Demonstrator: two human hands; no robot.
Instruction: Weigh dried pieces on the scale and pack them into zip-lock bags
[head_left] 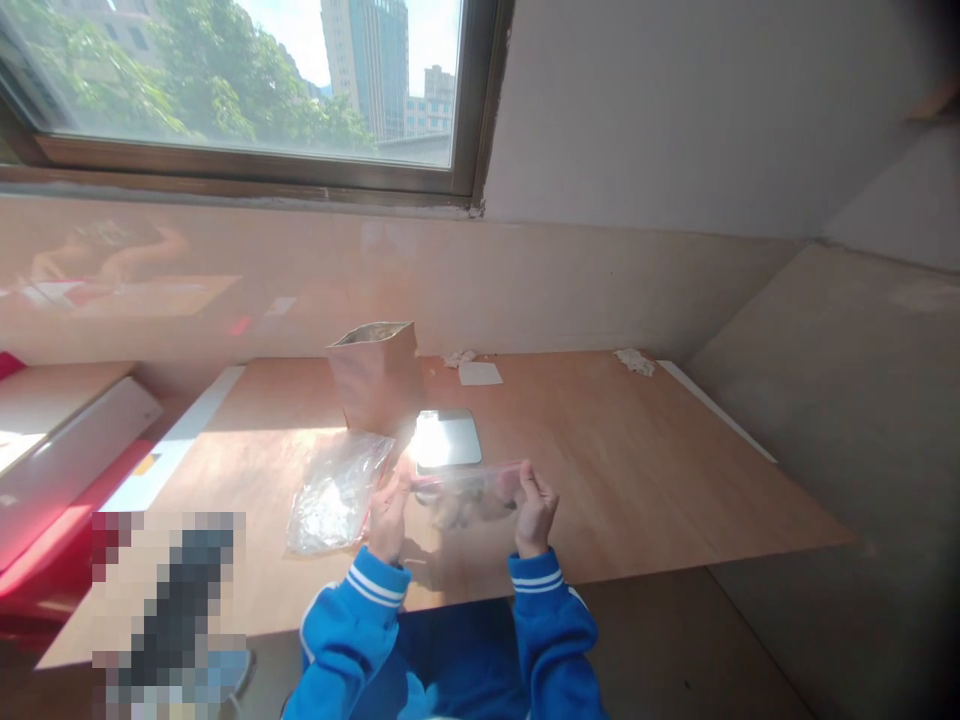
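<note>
A clear plastic zip bag (469, 492) with a pinkish top strip is stretched between my two hands. My left hand (388, 515) pinches its left top corner, and my right hand (536, 508) pinches the right one. Lumpy brownish pieces sit inside the bag, too blurred to name. Just beyond the bag lies a flat, silvery square device (448, 438), perhaps a small scale, with bright glare on it. To the left, a pile of clear plastic bags (337, 495) rests on the table. Behind them stands an open brown paper bag (379, 378), upright.
The wooden table (637, 460) meets a wall below a window (240, 90). A white paper slip (480, 374) and crumpled whitish bits (634, 362) lie near its back edge. A red chair (67, 550) stands at the left, by a pixelated patch.
</note>
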